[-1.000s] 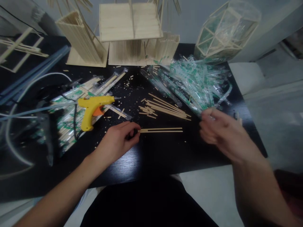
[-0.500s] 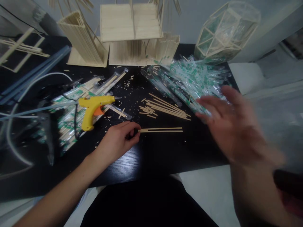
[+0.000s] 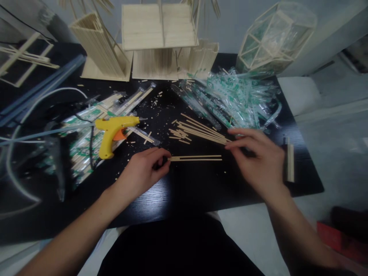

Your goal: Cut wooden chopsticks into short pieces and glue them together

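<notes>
My left hand (image 3: 148, 165) is closed in a pinch on the left ends of two thin wooden sticks (image 3: 201, 158), which lie side by side on the black table, with short pieces at that end. My right hand (image 3: 255, 161) reaches to the right tips of a fanned bundle of wooden sticks (image 3: 204, 132). Its thumb and a finger come together on the stick ends, while the index finger stays raised; which stick they grip is partly hidden. Several short cut stick pieces (image 3: 179, 135) lie left of the bundle.
A yellow glue gun (image 3: 110, 132) rests on wrapped chopsticks (image 3: 83, 153) at the left, near cables. Torn plastic wrappers (image 3: 235, 96) pile up at the back right. Stick-built structures (image 3: 158, 27) stand along the back. More sticks (image 3: 290, 163) lie near the table's right edge.
My right hand has moved left and in from the right side to the ends of the stick bundle, uncovering the sticks at the right edge. My left hand has stayed put.
</notes>
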Available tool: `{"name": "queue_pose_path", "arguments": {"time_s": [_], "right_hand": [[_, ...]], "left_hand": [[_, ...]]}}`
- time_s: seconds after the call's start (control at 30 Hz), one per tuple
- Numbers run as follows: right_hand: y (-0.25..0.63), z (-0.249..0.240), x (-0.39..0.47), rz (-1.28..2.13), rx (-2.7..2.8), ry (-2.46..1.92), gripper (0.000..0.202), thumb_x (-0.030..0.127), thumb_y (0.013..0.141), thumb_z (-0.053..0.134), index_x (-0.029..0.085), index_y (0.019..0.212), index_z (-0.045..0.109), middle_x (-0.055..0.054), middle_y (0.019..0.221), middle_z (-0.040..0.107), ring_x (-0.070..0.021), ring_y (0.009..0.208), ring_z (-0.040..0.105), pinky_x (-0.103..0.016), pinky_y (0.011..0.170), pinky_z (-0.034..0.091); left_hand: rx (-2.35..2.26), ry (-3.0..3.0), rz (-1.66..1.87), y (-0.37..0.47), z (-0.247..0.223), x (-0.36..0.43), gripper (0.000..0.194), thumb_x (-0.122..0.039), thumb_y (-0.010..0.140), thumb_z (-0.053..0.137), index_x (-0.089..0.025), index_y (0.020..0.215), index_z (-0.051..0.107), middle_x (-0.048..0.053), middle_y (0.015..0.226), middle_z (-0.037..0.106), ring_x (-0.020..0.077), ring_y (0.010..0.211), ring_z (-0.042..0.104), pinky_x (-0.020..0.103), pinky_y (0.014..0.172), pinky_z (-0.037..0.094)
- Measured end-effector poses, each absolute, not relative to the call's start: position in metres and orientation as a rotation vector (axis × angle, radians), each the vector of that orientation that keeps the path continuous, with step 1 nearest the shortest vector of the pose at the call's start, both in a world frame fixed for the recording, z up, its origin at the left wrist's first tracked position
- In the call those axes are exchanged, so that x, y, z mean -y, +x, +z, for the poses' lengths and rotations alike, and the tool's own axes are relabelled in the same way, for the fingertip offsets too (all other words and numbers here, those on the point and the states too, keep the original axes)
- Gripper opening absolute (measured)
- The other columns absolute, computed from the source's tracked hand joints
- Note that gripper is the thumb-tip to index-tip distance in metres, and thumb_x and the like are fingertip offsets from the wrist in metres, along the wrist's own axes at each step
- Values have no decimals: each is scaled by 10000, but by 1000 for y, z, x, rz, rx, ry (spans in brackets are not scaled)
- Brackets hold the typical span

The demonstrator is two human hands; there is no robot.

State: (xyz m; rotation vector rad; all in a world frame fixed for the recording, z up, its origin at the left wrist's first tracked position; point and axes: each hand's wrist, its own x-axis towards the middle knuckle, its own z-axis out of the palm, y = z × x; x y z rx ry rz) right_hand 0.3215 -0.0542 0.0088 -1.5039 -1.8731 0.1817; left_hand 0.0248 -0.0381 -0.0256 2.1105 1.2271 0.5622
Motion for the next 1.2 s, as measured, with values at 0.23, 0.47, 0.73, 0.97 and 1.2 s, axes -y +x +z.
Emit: {"name": "queue_pose_path", "arguments": {"time_s": [0.23, 0.47, 0.73, 0.97, 1.2], "right_hand": [[266, -22, 56, 503, 2117, -1355, 183, 206, 919, 717, 192, 1101, 718, -90, 1126, 711, -248, 1080, 656, -438, 974, 535], [237, -26, 49, 548, 2330, -1330, 112, 203, 985, 604, 149, 1014, 698, -93, 1016, 686, -247, 960, 587, -395, 847, 423], [236, -15, 41, 549, 2522, -1276, 126, 168, 1011, 560, 140, 1005, 683, -90, 1030, 685, -228, 981, 564, -364, 891, 350], [235, -13, 39, 542, 2550, -1244, 121, 150, 1013, 565, 135, 1003, 685, -79, 1019, 694, -211, 965, 563, -355, 881, 334], [230, -15, 49, 468, 2522, -1364, 147, 180, 1020, 531, 132, 1033, 670, -117, 1055, 682, -257, 999, 567, -394, 872, 374]], "left_hand": [[-1217, 2123, 571, 25, -25, 38, 117, -225, 913, 633, -194, 1002, 704, -45, 729, 579, 87, 613, 561, 200, 605, 438], [-1187, 2126, 587, 23, -26, 37, 113, -216, 914, 632, -197, 1002, 701, -45, 740, 582, 93, 630, 573, 201, 615, 439], [-1218, 2068, 538, 24, -28, 37, 137, -197, 885, 642, -206, 1004, 710, -45, 745, 624, 105, 639, 595, 209, 630, 444], [-1226, 2051, 482, 21, -28, 37, 146, -205, 893, 635, -213, 1015, 715, -35, 764, 662, 115, 657, 624, 216, 649, 454], [-1249, 2058, 501, 24, -31, 36, 124, -217, 872, 642, -212, 984, 695, -56, 693, 615, 103, 602, 580, 207, 611, 440]]}}
